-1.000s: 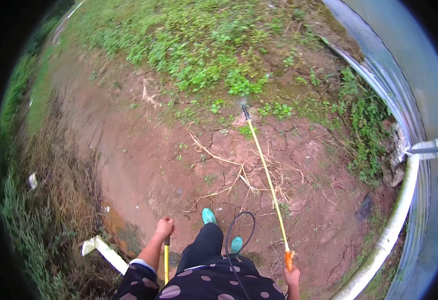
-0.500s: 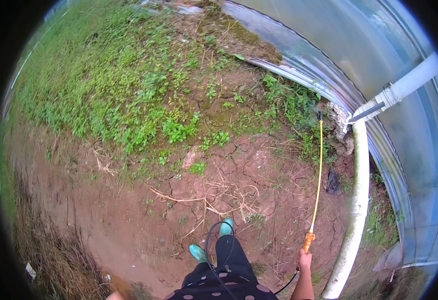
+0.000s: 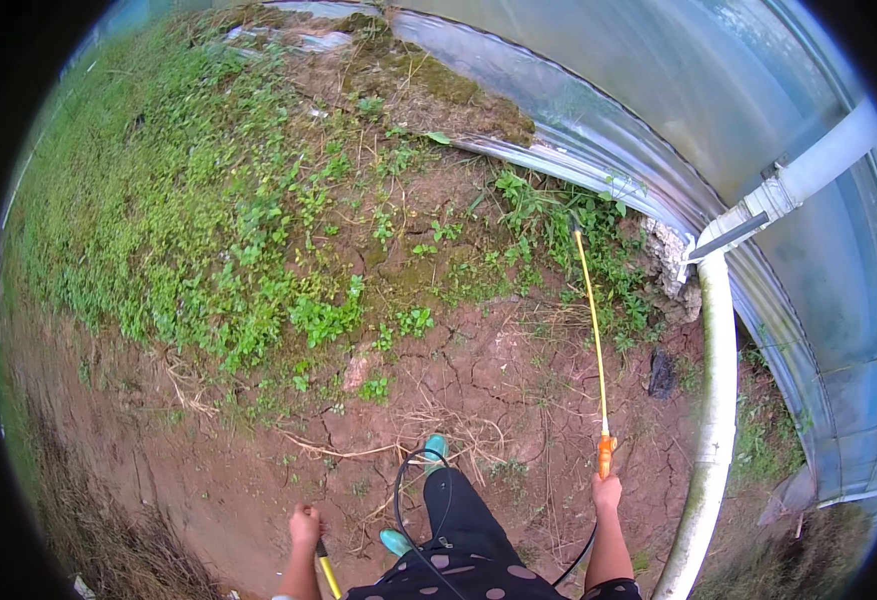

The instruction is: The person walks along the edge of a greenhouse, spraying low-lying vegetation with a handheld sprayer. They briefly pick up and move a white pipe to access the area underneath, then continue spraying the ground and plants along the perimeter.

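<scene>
1. Spray wand [image 3: 592,340]: yellow, orange grip; right hand [image 3: 606,492] fingers clamped on it, tip at weeds [image 3: 558,220] beside metal wall [image 3: 598,110].
2. Left hand [image 3: 305,525]: closed around yellow lever [image 3: 328,575].
3. Progress: green weeds stand everywhere; most ground apparently left.

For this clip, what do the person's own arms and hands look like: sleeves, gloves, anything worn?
Both forearms are bare. The left hand and right hand wear no gloves, and no rings or watch can be made out. At the lower edge a dark garment with pale polka dots shows; a sleeve edge appears at the right elbow.
</scene>
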